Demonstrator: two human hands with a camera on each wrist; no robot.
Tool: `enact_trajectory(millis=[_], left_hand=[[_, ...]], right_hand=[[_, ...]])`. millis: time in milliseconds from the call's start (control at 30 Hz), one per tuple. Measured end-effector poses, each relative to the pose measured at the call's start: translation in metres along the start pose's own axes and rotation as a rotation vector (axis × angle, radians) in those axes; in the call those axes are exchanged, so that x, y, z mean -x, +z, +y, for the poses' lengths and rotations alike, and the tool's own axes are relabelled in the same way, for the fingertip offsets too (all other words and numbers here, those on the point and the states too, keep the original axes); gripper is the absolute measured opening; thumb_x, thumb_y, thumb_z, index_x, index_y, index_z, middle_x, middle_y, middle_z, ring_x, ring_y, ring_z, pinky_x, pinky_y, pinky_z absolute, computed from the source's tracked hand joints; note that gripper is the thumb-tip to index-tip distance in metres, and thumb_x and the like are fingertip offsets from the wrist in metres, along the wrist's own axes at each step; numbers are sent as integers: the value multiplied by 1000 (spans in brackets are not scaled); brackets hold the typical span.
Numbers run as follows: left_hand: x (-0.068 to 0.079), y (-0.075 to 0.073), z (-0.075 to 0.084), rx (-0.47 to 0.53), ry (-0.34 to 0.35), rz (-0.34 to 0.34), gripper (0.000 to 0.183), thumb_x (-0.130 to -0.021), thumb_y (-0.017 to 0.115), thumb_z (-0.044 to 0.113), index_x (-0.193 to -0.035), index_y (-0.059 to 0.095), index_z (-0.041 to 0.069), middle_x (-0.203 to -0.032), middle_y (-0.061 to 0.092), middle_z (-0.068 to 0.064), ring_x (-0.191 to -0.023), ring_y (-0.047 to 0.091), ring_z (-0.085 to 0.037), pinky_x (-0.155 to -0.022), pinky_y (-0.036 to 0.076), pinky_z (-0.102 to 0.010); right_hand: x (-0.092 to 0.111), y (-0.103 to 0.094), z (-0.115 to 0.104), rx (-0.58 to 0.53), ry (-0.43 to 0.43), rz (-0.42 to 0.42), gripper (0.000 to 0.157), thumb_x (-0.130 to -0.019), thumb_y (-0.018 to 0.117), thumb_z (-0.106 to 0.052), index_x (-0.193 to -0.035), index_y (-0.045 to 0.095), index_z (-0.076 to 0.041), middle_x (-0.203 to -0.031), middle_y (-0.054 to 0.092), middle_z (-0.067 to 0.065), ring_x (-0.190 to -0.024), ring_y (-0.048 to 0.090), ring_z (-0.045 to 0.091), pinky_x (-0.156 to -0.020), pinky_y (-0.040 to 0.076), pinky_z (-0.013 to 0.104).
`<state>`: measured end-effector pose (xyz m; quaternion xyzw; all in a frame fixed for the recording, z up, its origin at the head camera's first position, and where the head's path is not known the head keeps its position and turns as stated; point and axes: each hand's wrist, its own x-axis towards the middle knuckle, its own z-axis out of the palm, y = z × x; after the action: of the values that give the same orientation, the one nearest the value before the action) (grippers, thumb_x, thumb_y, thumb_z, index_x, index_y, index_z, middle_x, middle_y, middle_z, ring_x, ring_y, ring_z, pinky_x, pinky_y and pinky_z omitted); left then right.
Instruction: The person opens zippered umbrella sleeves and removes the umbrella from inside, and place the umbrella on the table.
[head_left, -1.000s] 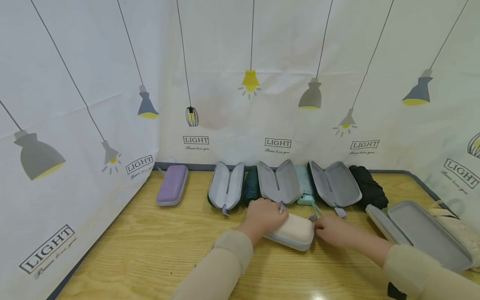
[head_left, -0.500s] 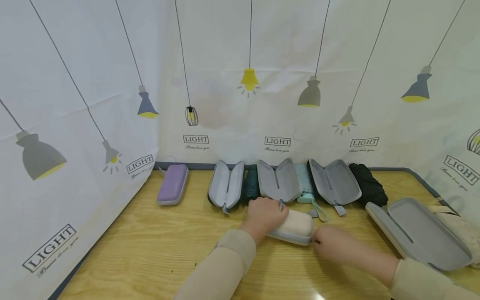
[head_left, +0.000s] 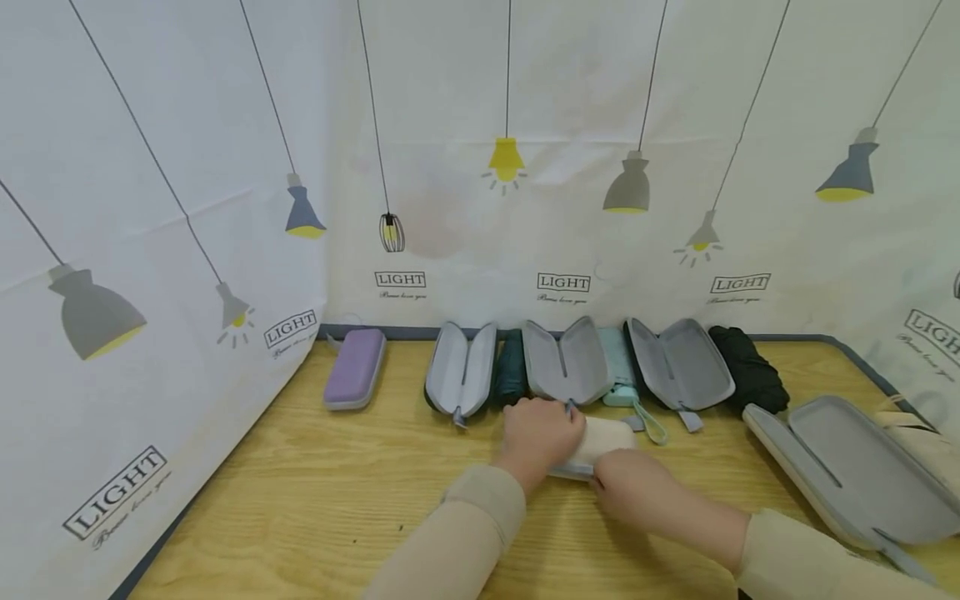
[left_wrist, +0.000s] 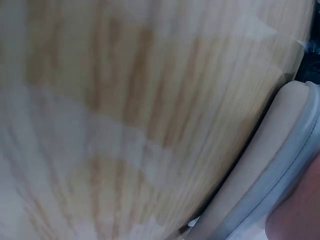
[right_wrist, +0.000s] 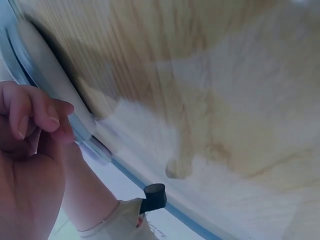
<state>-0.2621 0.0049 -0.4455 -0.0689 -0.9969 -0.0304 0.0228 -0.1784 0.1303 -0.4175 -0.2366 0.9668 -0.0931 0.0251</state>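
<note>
A cream hard-shell zip case (head_left: 611,433) with a grey zip band lies on the wooden table, in front of the row of cases. My left hand (head_left: 542,435) grips it from above at its left part. At its near side, my right hand (head_left: 637,485) has curled fingers against the zip band, pinching at the zipper; the pull itself is hidden in the fingers. In the right wrist view a dark gap shows along the case's seam (right_wrist: 21,60) beside the right fingertips (right_wrist: 52,117). The left wrist view catches the case's beige side (left_wrist: 265,150) low at the right.
Behind stand three opened cases (head_left: 461,371) with a dark teal folded umbrella (head_left: 512,371), a mint bundle with a loop (head_left: 619,392) and a black bundle (head_left: 750,367) among them. A closed purple case (head_left: 356,368) lies left, a larger opened case (head_left: 877,467) right.
My right hand has moved from the case's right end round to its near side, leftward along the zip band. The mint loop has come into fuller view. The left hand keeps its grip.
</note>
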Motion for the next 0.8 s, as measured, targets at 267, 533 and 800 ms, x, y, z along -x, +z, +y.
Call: enact_trajectory(millis=[267, 533, 800], left_hand=[[0, 2, 3, 4, 0, 2, 51, -91, 24, 48, -103, 66, 22, -99, 63, -4, -84, 54, -28, -73, 40, -50], [10, -3, -11, -54, 223, -79, 50, -94, 18, 53, -114, 55, 27, -108, 58, 0, -95, 53, -22, -76, 42, -44], [18, -9, -41, -26, 573, -165, 62, -91, 24, 58, -138, 33, 19, -128, 47, -3, -113, 47, -20, -89, 40, -34]], right_hand=[[-10, 0, -9, 34, -75, -30, 23, -82, 57, -11, -60, 51, -12, -55, 49, -2, -51, 47, 13, -52, 42, 35], [-9, -4, 5, -127, -191, -164, 21, -86, 56, -14, -65, 57, -16, -56, 47, -12, -50, 41, 5, -51, 37, 25], [-5, -7, 17, -322, -133, -326, 23, -90, 53, -14, -67, 56, -15, -52, 49, -6, -43, 45, 7, -47, 39, 24]])
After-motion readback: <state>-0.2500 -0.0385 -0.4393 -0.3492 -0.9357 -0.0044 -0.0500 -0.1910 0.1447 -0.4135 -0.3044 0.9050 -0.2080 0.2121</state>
